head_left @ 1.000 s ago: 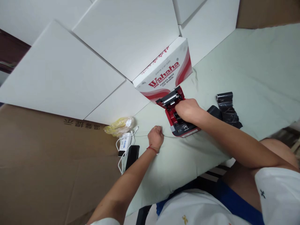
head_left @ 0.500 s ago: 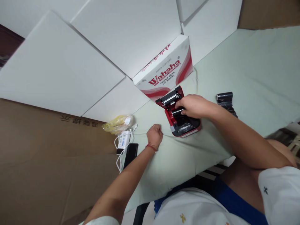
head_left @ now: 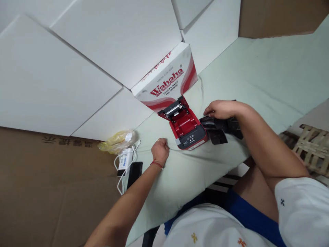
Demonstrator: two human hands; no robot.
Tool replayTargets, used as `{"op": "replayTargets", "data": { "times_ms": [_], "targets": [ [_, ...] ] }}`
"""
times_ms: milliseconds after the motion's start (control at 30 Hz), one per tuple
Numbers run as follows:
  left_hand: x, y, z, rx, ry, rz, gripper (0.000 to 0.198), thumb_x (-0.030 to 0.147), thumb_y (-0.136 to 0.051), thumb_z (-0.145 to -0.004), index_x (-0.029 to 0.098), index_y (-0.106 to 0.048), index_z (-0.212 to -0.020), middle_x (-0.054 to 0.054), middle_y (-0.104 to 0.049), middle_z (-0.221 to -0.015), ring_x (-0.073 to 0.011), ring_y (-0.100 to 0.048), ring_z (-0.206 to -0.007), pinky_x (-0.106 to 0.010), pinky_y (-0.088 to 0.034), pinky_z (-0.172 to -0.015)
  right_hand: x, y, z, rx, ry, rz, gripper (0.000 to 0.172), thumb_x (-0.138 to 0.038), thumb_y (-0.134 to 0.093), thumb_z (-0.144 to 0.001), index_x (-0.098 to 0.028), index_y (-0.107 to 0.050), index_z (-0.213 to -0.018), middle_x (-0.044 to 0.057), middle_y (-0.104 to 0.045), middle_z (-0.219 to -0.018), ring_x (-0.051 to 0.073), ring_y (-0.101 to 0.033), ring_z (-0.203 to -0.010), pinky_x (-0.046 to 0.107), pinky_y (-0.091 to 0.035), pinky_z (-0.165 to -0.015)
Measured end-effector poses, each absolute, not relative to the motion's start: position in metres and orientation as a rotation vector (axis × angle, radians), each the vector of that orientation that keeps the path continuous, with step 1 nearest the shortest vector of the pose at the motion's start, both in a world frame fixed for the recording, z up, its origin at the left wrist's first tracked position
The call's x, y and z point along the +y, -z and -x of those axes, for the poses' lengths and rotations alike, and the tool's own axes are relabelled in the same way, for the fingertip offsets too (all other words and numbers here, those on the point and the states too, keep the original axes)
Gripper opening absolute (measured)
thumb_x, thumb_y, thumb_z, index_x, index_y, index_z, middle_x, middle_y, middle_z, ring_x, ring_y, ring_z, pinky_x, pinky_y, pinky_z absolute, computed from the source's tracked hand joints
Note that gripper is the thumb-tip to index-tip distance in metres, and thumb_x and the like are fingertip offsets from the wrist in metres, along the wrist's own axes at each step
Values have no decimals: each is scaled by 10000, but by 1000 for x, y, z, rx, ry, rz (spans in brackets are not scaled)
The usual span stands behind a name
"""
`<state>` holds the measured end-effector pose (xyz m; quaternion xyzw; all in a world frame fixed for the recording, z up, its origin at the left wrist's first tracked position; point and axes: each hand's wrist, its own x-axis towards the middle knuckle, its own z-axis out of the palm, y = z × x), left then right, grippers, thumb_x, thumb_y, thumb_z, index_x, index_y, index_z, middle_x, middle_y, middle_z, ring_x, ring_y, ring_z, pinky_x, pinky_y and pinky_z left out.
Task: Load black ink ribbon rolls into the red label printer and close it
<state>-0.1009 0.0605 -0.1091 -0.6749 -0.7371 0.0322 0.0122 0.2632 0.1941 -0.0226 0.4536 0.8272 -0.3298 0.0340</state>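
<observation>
A small red and black printer point(head_left: 187, 126) stands on the pale green cloth with its lid raised, and its red inner bay shows bare. To its right, my right hand point(head_left: 219, 109) is palm down with fingers curled in, at a length of shiny black ribbon point(head_left: 217, 136). The ribbon hangs or lies just below my fingers; the exact grip is partly hidden. More dark film point(head_left: 232, 126) lies under and behind my wrist. My left hand point(head_left: 160, 150) rests as a closed fist on the cloth, left of the printer, with nothing showing in it.
A white and red water carton point(head_left: 167, 80) stands behind the printer against white panels. On the left lie a yellow plastic bag point(head_left: 118, 141), a small white box point(head_left: 125, 159), a white cable point(head_left: 118, 187) and a black phone point(head_left: 135, 173). A woven basket point(head_left: 312, 149) is at the right.
My right hand has moved right, out of the printer, and the black ribbon roll has left the bay. My left fist stays on the cloth. The view has shifted slightly.
</observation>
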Motion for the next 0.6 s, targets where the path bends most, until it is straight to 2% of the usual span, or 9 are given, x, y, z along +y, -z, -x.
{"op": "replayTargets", "data": {
  "times_ms": [100, 233, 433, 600],
  "targets": [
    [60, 109, 100, -2310, -88, 2110, 254, 22, -472, -842, 197, -656, -840, -96, -690, -930, -242, -630, -900, -327, -379, -728, 192, 27, -265, 2512, 936, -1506, 441, -126, -559, -896, -162, -764, -1284, 115, -776, -1256, 222, -702, -1086, 297, -489, -899],
    [59, 108, 98, -2356, -61, 2125, 240, 28, -487, -842, 204, -649, -833, -93, -689, -940, -237, -630, -913, -323, -387, -739, 188, 28, -289, 2418, 914, -1534, 330, -93, -634, -839, -117, -792, -1128, 136, -799, -1090, 190, -684, -895, 283, -459, -778],
    [59, 108, 98, -2376, -60, 2105, 212, 55, -507, -862, 214, -643, -825, -80, -690, -948, -224, -626, -893, -314, -384, -716, 179, 39, -275, 2376, 885, -1482, 442, -6, -660, -751, -153, -805, -1142, 121, -787, -863, 175, -618, -685, 309, -409, -656],
    [57, 108, 97, -2400, -1, 2117, 210, 44, -507, -849, 210, -631, -814, -89, -688, -946, -233, -622, -904, -323, -392, -733, 164, -1, -302, 2460, 973, -1455, 207, -104, -796, -779, -226, -855, -935, 68, -803, -875, 147, -662, -733, 283, -443, -717]
  ]
}}
